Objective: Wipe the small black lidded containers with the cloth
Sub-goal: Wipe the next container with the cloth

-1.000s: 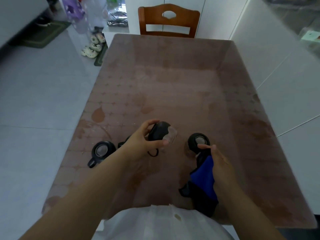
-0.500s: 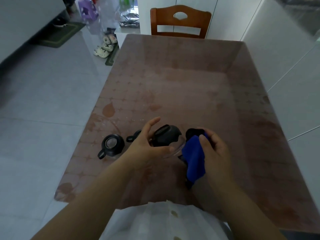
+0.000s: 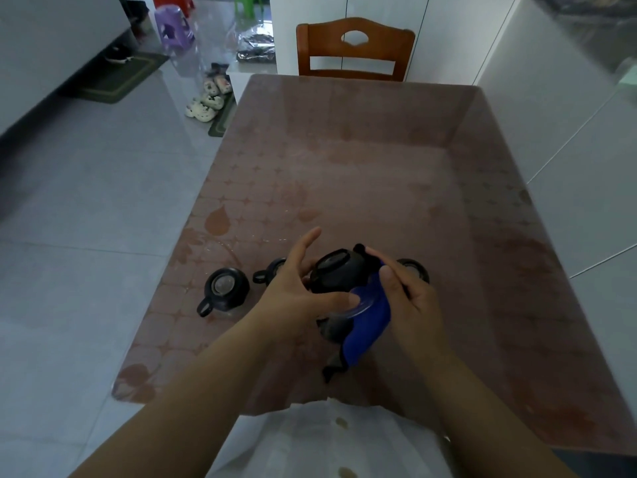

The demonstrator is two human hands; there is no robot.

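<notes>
My left hand (image 3: pixel 296 291) holds a small black lidded container (image 3: pixel 336 272) tilted above the table, thumb under its clear glass base. My right hand (image 3: pixel 412 301) presses a blue cloth (image 3: pixel 370 315) against the container's right side; the cloth's tail hangs down toward me. A second black container (image 3: pixel 225 289) with a loop handle stands on the table to the left. A third (image 3: pixel 272 269) is partly hidden behind my left hand. A fourth (image 3: pixel 415 269) peeks out behind my right hand.
The brown patterned table (image 3: pixel 362 174) stretches far ahead. A wooden chair (image 3: pixel 355 51) stands at its far end. A white wall (image 3: pixel 568 139) runs along the table's right edge. Grey tiled floor with slippers (image 3: pixel 208 98) lies to the left.
My right hand has brought the blue cloth from the table's near side up against the container in my left hand. The left hand lifted and tilted the container.
</notes>
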